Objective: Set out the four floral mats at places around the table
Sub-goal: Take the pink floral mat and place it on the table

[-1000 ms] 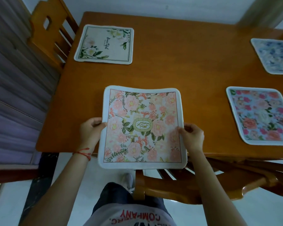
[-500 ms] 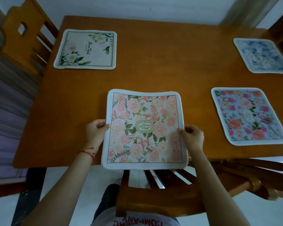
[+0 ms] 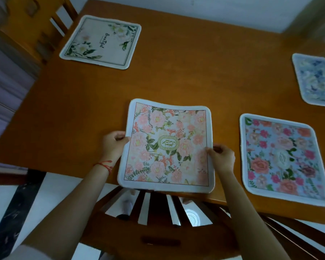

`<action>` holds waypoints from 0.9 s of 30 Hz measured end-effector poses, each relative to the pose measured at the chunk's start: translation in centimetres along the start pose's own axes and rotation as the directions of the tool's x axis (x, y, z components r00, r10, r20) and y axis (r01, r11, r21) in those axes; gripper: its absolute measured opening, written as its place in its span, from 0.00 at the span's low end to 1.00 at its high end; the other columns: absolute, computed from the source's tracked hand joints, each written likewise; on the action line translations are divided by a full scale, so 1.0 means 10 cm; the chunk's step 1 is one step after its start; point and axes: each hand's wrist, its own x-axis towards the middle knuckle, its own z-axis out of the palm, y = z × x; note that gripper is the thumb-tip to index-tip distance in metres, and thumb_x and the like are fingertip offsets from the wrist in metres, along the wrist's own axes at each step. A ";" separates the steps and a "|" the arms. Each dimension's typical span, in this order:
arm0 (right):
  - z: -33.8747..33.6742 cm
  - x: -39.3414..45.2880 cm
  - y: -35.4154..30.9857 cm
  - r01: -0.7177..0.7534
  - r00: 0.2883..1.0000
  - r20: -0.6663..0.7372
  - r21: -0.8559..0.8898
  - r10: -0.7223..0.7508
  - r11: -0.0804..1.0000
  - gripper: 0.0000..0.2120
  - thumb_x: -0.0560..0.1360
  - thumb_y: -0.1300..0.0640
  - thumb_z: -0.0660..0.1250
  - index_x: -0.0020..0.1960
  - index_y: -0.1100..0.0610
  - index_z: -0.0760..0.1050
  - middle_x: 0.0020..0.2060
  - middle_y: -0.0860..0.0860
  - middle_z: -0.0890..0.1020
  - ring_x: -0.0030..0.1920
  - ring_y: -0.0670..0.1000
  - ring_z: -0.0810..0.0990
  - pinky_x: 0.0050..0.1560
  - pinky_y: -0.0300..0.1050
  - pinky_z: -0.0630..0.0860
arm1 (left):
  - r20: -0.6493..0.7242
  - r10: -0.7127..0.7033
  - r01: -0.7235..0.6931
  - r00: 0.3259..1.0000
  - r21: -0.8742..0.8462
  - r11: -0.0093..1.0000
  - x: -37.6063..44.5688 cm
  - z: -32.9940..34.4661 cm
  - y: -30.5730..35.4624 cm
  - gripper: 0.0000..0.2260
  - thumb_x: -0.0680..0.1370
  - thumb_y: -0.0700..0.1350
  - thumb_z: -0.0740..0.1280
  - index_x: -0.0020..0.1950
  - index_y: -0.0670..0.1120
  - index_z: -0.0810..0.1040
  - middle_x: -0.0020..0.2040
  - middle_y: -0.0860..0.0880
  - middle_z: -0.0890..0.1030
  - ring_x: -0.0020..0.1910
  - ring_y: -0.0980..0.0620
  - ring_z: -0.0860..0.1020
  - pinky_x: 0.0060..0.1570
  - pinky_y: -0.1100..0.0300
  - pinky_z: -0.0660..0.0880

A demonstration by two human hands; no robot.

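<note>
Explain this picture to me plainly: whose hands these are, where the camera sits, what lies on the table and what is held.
No machine here: a person wears a camera on the head, looking down at their own bare hands. The left hand and right hand grip the side edges of a peach-and-pink floral mat, whose near edge overhangs the brown wooden table. Three mats lie flat: a white mat with green leaves far left, a blue floral mat far right, and a light-blue mat with pink roses near right. A wooden chair back stands below.
</note>
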 end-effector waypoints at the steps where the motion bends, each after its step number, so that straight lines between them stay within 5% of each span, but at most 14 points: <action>1: -0.01 0.05 0.01 0.012 1.000 0.004 -0.004 -0.012 1.000 0.11 0.72 0.56 0.69 0.53 0.60 0.78 0.46 0.53 0.82 0.45 0.53 0.81 0.45 0.45 0.78 | -0.014 -0.009 0.009 1.000 -0.002 1.000 -0.02 0.04 0.00 0.10 0.73 0.34 0.67 0.53 0.35 0.77 0.54 0.38 0.80 0.46 0.49 0.76 0.45 0.58 0.71; 13: -0.03 0.61 -0.27 0.097 0.994 0.055 -0.025 -0.096 0.995 0.11 0.72 0.60 0.69 0.52 0.62 0.80 0.49 0.57 0.83 0.48 0.53 0.79 0.45 0.40 0.71 | -0.119 -0.202 0.191 0.972 -0.098 0.977 -0.16 0.27 -0.20 0.09 0.71 0.34 0.69 0.51 0.34 0.78 0.50 0.37 0.81 0.47 0.43 0.78 0.52 0.49 0.76; 18: 0.03 0.87 -0.41 0.119 0.990 0.076 -0.049 -0.115 0.992 0.11 0.72 0.61 0.68 0.53 0.62 0.79 0.50 0.57 0.83 0.48 0.51 0.78 0.47 0.39 0.71 | -0.078 -0.317 0.299 0.945 -0.185 0.936 -0.25 0.36 -0.27 0.06 0.71 0.35 0.70 0.47 0.37 0.78 0.37 0.46 0.78 0.36 0.48 0.77 0.45 0.53 0.77; 27: 0.20 1.22 -0.68 0.217 0.967 0.173 -0.184 -0.186 0.959 0.11 0.73 0.64 0.63 0.54 0.59 0.79 0.48 0.57 0.83 0.44 0.51 0.77 0.43 0.43 0.75 | -0.025 -0.323 0.312 0.946 -0.196 0.930 -0.50 0.48 -0.42 0.06 0.70 0.37 0.71 0.39 0.46 0.77 0.37 0.45 0.81 0.37 0.47 0.80 0.43 0.54 0.78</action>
